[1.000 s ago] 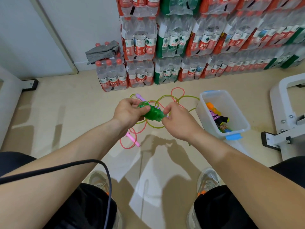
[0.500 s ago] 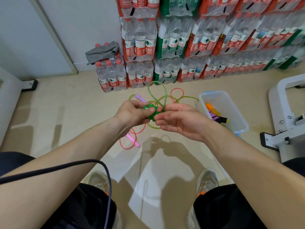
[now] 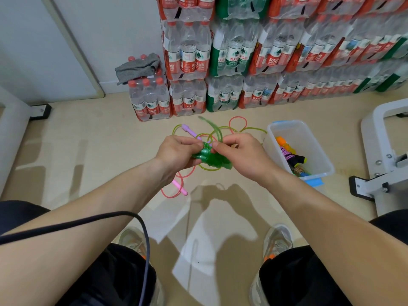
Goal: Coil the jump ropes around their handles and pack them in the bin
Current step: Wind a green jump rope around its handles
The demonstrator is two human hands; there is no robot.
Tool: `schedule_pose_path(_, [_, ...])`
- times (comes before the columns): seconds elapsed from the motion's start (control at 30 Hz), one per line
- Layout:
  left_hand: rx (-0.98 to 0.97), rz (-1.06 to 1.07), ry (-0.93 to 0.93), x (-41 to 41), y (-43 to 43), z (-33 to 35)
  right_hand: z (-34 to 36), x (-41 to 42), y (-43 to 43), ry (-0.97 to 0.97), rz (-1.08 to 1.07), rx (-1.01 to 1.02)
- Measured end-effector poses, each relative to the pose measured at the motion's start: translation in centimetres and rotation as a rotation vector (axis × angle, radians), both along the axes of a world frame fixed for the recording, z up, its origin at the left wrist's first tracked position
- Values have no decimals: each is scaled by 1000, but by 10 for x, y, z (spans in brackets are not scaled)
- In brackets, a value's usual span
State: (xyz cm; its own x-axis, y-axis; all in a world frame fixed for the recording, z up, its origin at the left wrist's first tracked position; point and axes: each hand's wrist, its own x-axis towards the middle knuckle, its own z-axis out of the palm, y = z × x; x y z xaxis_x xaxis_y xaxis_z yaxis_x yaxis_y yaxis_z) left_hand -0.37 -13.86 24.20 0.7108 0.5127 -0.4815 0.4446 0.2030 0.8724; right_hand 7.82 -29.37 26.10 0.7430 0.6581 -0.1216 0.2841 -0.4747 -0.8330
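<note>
Far left, by the wall: grey cloth (image 3: pixel 138 68) lying on top of a low pack of water bottles (image 3: pixel 150 100), w/ taller stacked packs (image 3: pixel 242 51) running off to the right behind everything. A black cable (image 3: pixel 88 221) crosses the left forearm.

Left hand (image 3: pixel 176 154) is held above the floor (image 3: pixel 88 151), fingers curled round one end of the green jump rope (image 3: pixel 207 159). Its handles are bundled together w/ cord wound round them, roughly level between both hands. A loose loop of the green cord sticks up above the hands, blurred. Below and behind on the floor: pink rope (image 3: pixel 167 193) in loops w/ a pink handle (image 3: pixel 180 188) just under the left wrist, a purple handle (image 3: pixel 189 130) further back, and a yellow-green rope (image 3: pixel 254 129) tangled w/ the pink one.

Right hand (image 3: pixel 240 155) meets the bundle from the other side, thumb and forefinger pinching the green cord at the top, other fingers curled under.

Right of that hand: clear bin (image 3: pixel 287 123) on the floor, upright, holding several coiled ropes (orange, purple, black w/ yellow end). Blue lid (image 3: pixel 315 181) shows under its near edge. Far right: white metal frame (image 3: pixel 379 151).
</note>
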Motion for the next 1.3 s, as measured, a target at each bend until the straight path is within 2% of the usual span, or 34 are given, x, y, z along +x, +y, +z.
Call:
schedule_pose_path(0.13, [53,-44,19,-1,-6,-3,-10,3,2,-88,-47,60])
schedule_pose_path(0.27, [91,-117,31,-2,-11,-6,-9,0,3,-133,-48,-24])
schedule_pose_path(0.43, [90,-173,53,-3,-15,-4,-12,-3,9,186,-128,154])
schedule_pose_path(0.5, [79,-213,72,-3,-16,-4,-11,-1,11,226,-186,179])
schedule_pose_path(0.6, [107,-291,99,-3,-18,-5,-8,1,9,260,-151,227])
schedule_pose_path(0.8, [-131,-302,46,-4,-20,2,-3,-1,9,279,-120,190])
schedule_pose_path(0.97, [-338,-242,8,-5,-15,14,-3,3,6,99,-54,199])
schedule_pose_path(1.17, [-349,-193,37,-4,-10,15,-7,5,5,145,-88,278])
schedule_pose_path(1.3, [-349,-163,45,-4,-9,14,-7,7,2,198,-36,264])
